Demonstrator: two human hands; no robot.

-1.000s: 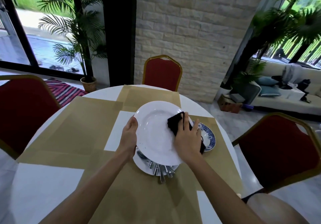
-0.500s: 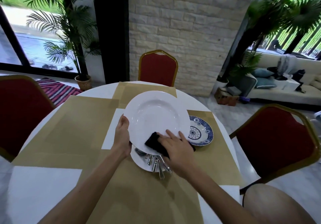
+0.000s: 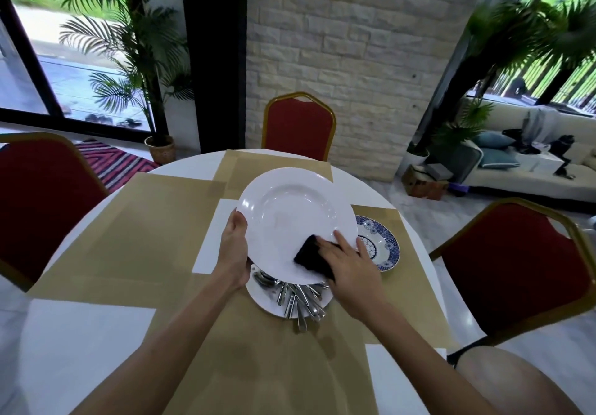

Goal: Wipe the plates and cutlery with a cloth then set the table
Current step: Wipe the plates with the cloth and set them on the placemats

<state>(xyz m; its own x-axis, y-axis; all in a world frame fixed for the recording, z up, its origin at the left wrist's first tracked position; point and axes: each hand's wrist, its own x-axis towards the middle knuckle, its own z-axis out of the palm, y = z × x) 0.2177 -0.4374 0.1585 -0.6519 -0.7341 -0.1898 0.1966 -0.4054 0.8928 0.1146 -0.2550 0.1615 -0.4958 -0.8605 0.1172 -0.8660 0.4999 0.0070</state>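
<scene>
A large white plate (image 3: 290,218) is tilted up above the table. My left hand (image 3: 235,247) grips its left rim, thumb on the face. My right hand (image 3: 350,263) presses a black cloth (image 3: 311,255) flat against the plate's lower right part, fingers fairly straight. Below it, a second white plate (image 3: 261,298) lies on the table with several pieces of steel cutlery (image 3: 298,302) piled on it. A blue-patterned plate (image 3: 383,247) lies to the right, partly hidden by the raised plate.
The round white table (image 3: 80,327) carries tan placemats (image 3: 138,231). Red chairs stand at the left (image 3: 42,195), far side (image 3: 298,127) and right (image 3: 506,263). A stone wall, potted palms and a sofa lie beyond.
My right hand slid the cloth from the plate's right rim down to its bottom edge, then a little to the lower right. My left hand kept its hold; the plate tilted slightly.
</scene>
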